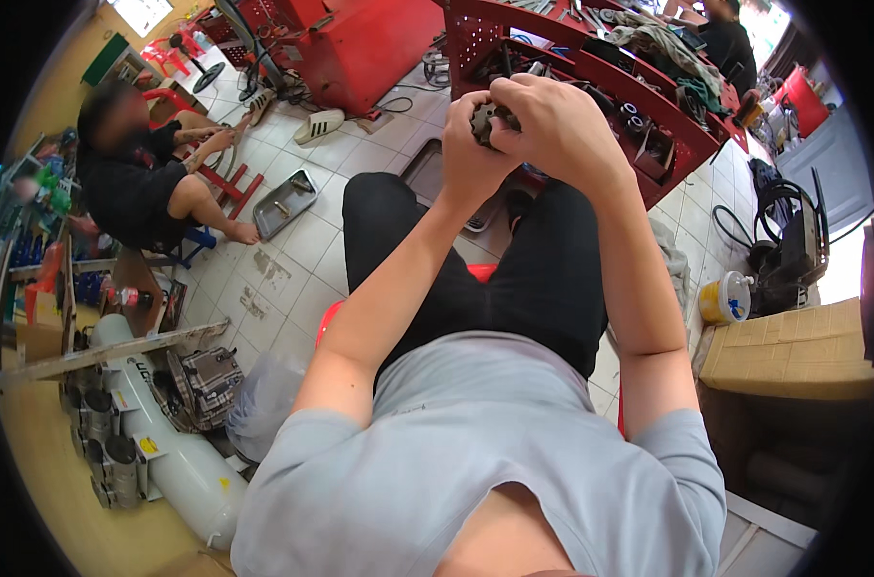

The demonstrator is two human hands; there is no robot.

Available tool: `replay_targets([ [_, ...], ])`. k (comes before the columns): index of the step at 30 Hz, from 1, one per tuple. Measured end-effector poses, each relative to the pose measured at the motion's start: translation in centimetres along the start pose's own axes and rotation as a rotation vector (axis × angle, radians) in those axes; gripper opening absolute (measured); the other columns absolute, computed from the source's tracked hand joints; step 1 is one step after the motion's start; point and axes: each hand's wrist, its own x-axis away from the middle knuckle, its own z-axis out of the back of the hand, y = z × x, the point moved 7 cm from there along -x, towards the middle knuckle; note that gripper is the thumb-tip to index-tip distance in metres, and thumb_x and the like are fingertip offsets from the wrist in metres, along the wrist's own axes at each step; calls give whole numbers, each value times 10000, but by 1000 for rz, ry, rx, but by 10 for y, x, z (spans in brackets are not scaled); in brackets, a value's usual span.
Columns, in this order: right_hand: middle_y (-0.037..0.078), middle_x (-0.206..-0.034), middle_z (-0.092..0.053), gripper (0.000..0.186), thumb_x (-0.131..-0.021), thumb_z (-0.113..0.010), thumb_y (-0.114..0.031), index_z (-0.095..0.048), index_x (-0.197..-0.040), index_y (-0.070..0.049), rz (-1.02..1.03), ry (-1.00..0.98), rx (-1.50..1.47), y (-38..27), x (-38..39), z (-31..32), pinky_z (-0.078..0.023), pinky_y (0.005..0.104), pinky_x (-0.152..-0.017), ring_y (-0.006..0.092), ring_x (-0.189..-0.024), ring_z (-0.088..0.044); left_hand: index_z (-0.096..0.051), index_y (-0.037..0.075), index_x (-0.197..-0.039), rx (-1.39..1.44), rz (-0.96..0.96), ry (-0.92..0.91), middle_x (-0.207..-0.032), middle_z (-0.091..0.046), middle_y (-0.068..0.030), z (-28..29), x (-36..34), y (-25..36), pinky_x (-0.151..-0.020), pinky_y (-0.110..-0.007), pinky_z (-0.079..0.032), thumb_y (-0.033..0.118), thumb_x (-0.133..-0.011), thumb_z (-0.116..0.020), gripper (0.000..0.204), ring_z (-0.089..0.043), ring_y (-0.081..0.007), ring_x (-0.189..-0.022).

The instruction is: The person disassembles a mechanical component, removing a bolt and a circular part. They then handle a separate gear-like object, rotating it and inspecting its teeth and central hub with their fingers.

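Both hands meet above my knees around a small, dark, round metal part (pixel 482 124) with a notched, gear-like rim. My left hand (pixel 468 163) closes around its near left side, fingers curled. From the right, my right hand (pixel 560 123) wraps over it, the thumb pressed near its face; the fingers hide much of the part, so its exact kind cannot be made out. A metal tray (pixel 422 171) lies on the floor below my hands, partly covered by my arms and legs.
A red tool cart (pixel 682 154) loaded with tools and rags stands just ahead. At left a seated person (pixel 134 163) works beside another metal tray (pixel 285 204). A white cylindrical tank (pixel 182 452) lies at lower left. A white bucket (pixel 725 298) and cardboard box (pixel 788 348) are at right.
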Motion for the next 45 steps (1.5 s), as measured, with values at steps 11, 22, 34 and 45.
replay_targets([
  [11,143,-761,-633,218,-827,-670,-236,-597,-889,-41,-1,-225,-155,-41,58,-45,-487,441,-684,333,-761,-637,-569,39,-1064,75,68,-97,-993,-593,-142,29,87,-2,-816,-394,-494,158,-636,-827,513,-606,-317,-934],
  [22,56,-736,-601,315,-728,-777,-314,-634,-880,-78,-16,-93,-304,-46,72,-29,-429,371,-739,278,-772,-624,-549,42,-1077,48,36,-124,-978,-601,-117,37,97,16,-779,-355,-505,157,-647,-844,534,-622,-268,-885],
  [34,129,-1054,-577,283,-750,-765,-34,-698,-1025,-21,-74,419,-526,-68,76,72,-515,343,-764,256,-899,-614,-595,68,-1065,30,-124,-120,-1015,-648,-89,59,13,142,-880,-388,-459,256,-593,-868,577,-600,-292,-965],
  [45,164,-1231,-640,248,-777,-733,24,-684,-1020,19,-135,312,-758,-61,86,53,-526,342,-910,279,-1094,-653,-546,58,-1148,46,50,-158,-1098,-593,-102,62,33,139,-909,-404,-430,238,-598,-870,663,-534,-286,-1034],
])
